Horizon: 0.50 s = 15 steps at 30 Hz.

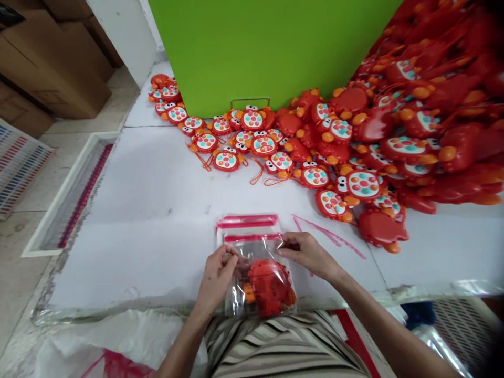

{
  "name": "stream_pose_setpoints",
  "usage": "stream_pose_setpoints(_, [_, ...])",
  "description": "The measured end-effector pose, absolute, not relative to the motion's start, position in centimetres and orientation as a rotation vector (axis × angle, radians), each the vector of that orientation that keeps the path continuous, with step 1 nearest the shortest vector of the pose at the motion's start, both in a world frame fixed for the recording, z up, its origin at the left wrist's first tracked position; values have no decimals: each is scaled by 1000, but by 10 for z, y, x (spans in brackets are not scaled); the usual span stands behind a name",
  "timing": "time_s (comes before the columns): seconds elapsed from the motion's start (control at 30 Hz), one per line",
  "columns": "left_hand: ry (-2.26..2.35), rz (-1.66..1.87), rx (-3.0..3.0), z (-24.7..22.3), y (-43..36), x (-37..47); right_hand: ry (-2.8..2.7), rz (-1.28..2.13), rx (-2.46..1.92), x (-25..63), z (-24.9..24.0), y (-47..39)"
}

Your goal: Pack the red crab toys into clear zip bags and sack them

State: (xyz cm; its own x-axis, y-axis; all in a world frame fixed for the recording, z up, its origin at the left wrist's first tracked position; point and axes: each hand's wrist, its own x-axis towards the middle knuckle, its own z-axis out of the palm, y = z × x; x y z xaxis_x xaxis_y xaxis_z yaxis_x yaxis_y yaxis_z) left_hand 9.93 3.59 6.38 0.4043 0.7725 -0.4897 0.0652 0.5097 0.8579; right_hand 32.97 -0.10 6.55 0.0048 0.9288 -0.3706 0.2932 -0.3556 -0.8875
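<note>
At the table's front edge, a clear plastic bag (pixel 258 249) with a pink strip along its top holds a red and orange toy (pixel 270 283), its plain red side facing up. My left hand (pixel 220 273) is closed, pinching the bag's left side. The thumb and fingers of my right hand (pixel 307 253) grip the upper right edge. Just behind it lie more pink-topped clear bags (pixel 248 221), partly covered by the held one. Thin pink strips (pixel 334 236) rest on the table to the right of them.
A large heap of red crab-like toys (pixel 366 184) with orange cords covers the table's right side and trails leftward. Behind it stands a big green panel (pixel 268 52). Cardboard boxes (pixel 55 63) and a striped woven basket (pixel 19 163) are on the floor at left.
</note>
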Motion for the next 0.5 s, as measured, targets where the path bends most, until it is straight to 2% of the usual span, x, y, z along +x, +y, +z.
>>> stream_pose_setpoints(0.13, [1068,564,876,60,36,96,-1248,1404,-1544,334,59,-4])
stream_pose_setpoints(0.33, [1124,597,870,55,35,97,-1277,1397,-1564,336,56,-15])
stream_pose_setpoints(0.5, [1178,558,1015,65,33,94,-1500,1131,-1583,343,61,-13])
